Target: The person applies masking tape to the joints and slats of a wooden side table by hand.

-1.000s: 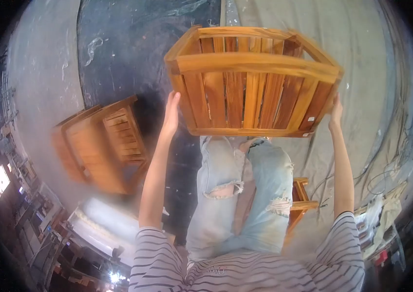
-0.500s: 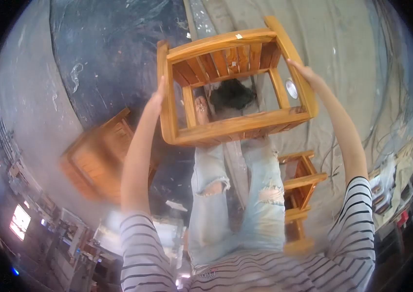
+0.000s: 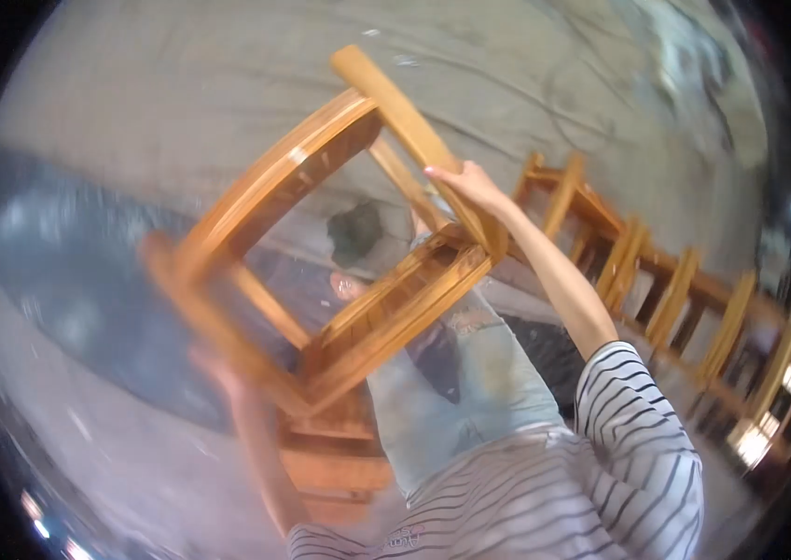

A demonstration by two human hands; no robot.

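Observation:
A wooden frame piece (image 3: pixel 274 187) with slatted parts is held up in front of my body, tilted with its right side higher. My right hand (image 3: pixel 472 187) grips its right side bar, thumb on top of the wood. At the lower left, my left hand (image 3: pixel 218 369) is blurred by motion against the left side bar; its fingers do not show clearly. Through the frame's opening, a foot (image 3: pixel 347 286) and a dark round patch (image 3: pixel 354 233) are visible on the floor.
A row of similar wooden pieces (image 3: pixel 671 299) stretches along the right side. Another wooden piece (image 3: pixel 335 462) stands below the held frame, beside my legs. Greyish sheeting (image 3: pixel 181 84) covers the floor, with a dark blue sheet (image 3: pixel 78 271) at the left.
The view has swung round and the held frame has tilted, its left side now lower. More wooden pieces have come into view at the right. Both hands have stayed at the frame's sides.

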